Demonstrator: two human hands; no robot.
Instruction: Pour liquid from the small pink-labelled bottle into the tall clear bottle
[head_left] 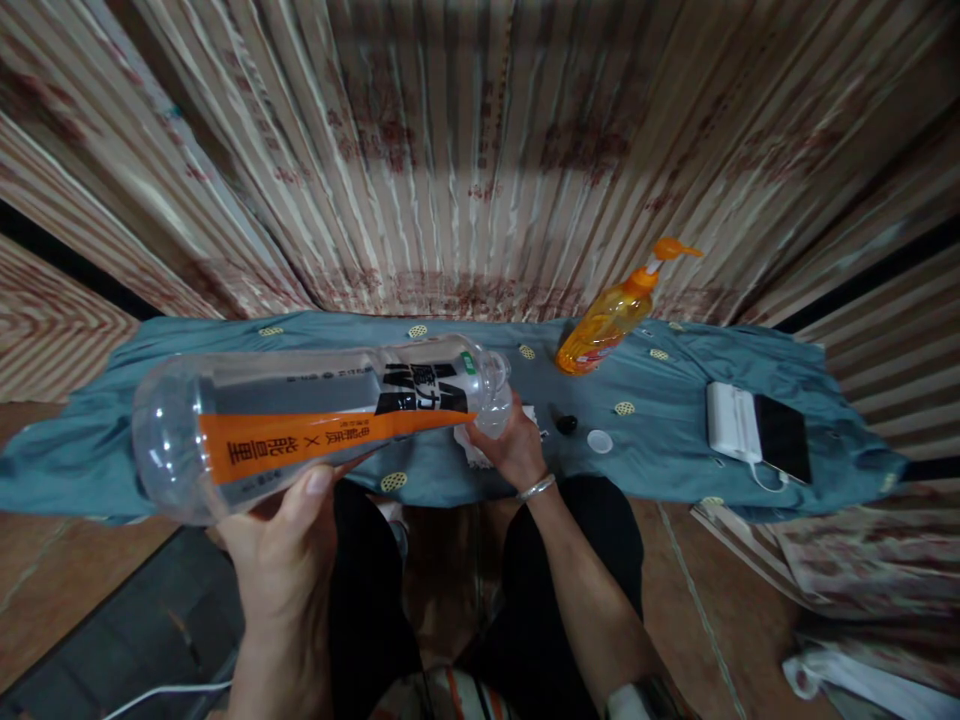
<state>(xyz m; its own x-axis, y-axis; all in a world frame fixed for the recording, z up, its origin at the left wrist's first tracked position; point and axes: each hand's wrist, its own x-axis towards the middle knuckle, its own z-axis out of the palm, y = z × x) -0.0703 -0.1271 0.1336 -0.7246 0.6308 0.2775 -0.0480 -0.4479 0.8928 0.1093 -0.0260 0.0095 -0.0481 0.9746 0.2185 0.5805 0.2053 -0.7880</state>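
Observation:
A large clear plastic bottle [300, 395] with an orange and black label lies sideways in the air, its neck pointing right. My left hand [281, 530] is wrapped round its lower side near the base, thumb on the label. At the neck end, my right hand [514, 445] is closed on a small clear container [495, 412], whose mouth is against or very near the bottle's mouth; its full shape is partly hidden by the fingers. Below and behind my right hand, a piece of white tissue [474, 455] lies on the cloth.
An orange pump bottle [609, 320] stands on the teal cloth [667, 465]. Right of my right hand are a small black object [567, 425] and a round white cap [599, 441]. A white power bank [731, 420] and a dark phone [781, 438] lie farther right. Curtains hang behind.

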